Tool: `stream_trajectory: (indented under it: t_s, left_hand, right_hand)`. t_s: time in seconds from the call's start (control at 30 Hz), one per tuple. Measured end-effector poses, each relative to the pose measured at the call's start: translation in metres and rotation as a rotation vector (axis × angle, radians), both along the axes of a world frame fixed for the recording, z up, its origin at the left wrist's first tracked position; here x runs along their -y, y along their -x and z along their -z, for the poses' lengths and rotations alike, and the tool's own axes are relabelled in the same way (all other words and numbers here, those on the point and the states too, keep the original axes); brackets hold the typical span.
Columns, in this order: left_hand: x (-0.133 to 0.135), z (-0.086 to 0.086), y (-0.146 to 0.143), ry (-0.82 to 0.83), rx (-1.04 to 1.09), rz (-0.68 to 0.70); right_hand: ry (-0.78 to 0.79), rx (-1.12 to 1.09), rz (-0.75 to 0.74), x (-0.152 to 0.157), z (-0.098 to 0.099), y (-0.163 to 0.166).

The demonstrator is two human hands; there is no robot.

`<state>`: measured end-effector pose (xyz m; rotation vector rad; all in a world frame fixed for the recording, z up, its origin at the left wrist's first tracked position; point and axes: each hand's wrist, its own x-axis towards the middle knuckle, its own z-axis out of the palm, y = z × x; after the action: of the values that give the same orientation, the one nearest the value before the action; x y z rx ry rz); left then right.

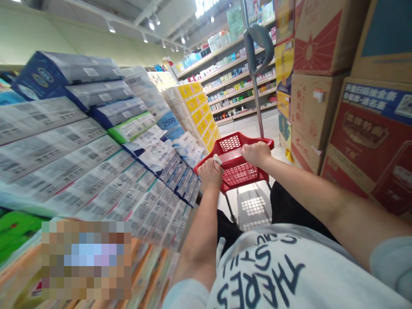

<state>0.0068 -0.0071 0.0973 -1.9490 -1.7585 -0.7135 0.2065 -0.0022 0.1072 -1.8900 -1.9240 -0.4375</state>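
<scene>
A red plastic shopping basket (232,143) on a wheeled frame stands in front of me in a shop aisle. My left hand (210,173) is closed on the basket's near rim, with a small white scrap tucked under its fingers. My right hand (255,153) grips the same rim further right. A grey pull handle (257,45) rises on a metal pole from the basket's far side. The basket looks empty through its mesh.
Stacked packs of tissue paper (96,163) fill the left side close to my elbow. Tall stacks of cardboard boxes (337,98) stand on the right. Shelves of goods (238,86) run along the far end of the aisle.
</scene>
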Motion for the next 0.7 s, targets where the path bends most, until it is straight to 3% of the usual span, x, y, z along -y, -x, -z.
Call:
stream_trajectory:
  t_s: [0.13, 0.23, 0.43, 0.53, 0.6, 0.7]
  left_hand:
    - [-0.015, -0.024, 0.001, 0.234, -0.045, -0.089]
    - [-0.017, -0.032, 0.002, 0.373, -0.146, -0.033]
    - [0.002, -0.014, 0.002, 0.09, -0.113, -0.024]
    - [0.0, -0.017, 0.0, 0.176, -0.057, -0.097]
    - [-0.004, -0.021, -0.001, 0.306, -0.095, -0.058]
    - [-0.004, -0.018, 0.0, 0.222, -0.099, -0.035]
  right_hand:
    - [-0.004, 0.01, -0.009, 0.006, -0.001, 0.004]
    - [-0.007, 0.013, -0.009, 0.007, -0.001, 0.003]
    - [-0.033, 0.042, -0.027, 0.004, 0.003, 0.0]
    - [-0.042, 0.032, -0.022, 0.004, 0.005, -0.001]
    - [-0.049, 0.028, -0.014, 0.004, 0.006, -0.002]
    - [-0.049, 0.04, -0.001, 0.005, 0.006, -0.002]
